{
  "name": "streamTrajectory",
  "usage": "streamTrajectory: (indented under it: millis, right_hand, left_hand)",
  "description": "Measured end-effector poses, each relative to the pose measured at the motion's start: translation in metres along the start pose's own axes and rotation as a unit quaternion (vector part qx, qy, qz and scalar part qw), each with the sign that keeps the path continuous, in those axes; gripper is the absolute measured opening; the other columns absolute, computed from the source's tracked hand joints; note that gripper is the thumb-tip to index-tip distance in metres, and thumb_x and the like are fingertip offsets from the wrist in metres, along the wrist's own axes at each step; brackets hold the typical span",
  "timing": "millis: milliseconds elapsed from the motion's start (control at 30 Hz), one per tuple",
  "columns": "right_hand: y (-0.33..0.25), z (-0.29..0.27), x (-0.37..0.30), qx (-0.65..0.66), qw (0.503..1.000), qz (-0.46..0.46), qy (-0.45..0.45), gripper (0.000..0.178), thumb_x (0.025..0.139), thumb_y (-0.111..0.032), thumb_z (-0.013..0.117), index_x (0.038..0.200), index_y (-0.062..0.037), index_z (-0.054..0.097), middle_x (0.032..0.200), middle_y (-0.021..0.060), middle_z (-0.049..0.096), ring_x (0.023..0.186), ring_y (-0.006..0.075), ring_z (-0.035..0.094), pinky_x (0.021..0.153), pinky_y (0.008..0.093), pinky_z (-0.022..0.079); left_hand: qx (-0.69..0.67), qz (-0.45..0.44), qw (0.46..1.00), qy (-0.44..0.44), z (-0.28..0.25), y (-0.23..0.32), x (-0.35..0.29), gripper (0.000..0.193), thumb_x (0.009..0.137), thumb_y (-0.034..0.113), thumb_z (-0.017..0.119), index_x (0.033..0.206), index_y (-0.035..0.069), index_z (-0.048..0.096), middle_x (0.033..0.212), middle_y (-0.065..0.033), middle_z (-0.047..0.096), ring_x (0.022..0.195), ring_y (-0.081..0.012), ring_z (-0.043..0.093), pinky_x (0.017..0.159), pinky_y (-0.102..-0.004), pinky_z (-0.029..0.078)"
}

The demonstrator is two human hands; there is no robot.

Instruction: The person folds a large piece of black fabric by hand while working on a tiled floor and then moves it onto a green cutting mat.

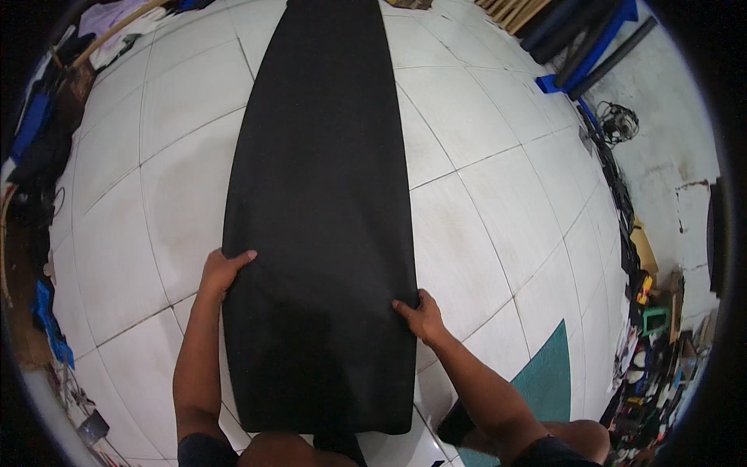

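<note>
A long black board-shaped piece [323, 179] with a matte surface stretches away from me over the tiles. Its near end is broad with rounded corners, and it narrows toward the far end, which the picture's upper edge cuts off. On its left edge my left hand [223, 272] is closed, thumb on top and the other fingers mostly hidden at the side. A little nearer to me, my right hand [422, 317] grips the right edge the same way. Under my right forearm, a teal sheet [548, 373] with a pointed corner lies on the floor.
White tiles [498, 226] make up the floor. Dark and blue rolls [580, 54] lean at the far right beside wooden sticks [510, 14]. Along the right wall runs clutter with a green stool [656, 319]. Cloths and blue material [31, 124] pile up at the left.
</note>
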State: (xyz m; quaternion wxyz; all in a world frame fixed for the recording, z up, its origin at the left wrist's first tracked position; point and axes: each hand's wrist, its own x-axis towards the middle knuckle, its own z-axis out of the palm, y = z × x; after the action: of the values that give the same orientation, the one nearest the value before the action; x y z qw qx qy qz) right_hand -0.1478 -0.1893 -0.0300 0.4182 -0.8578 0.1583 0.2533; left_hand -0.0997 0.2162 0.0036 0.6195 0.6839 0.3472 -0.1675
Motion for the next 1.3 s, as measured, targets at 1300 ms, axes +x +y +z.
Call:
streamTrajectory:
  millis: [1300]
  right_hand:
    - [0.194, -0.174, -0.112, -0.047, 0.983, -0.178, 0.029, 0.066, 0.076, -0.009, 0.065, 0.135, -0.0110, 0.036, 0.102, 0.0091, 0.050, 0.085, 0.0176, 0.053, 0.077, 0.0302, 0.047]
  left_hand:
    - [-0.112, -0.072, 0.980, -0.150, 0.156, -0.145, -0.175, 0.074, 0.077, 0.023, 0.070, 0.132, -0.008, 0.031, 0.132, -0.0201, 0.043, 0.120, -0.0327, 0.044, 0.103, -0.0443, 0.030]
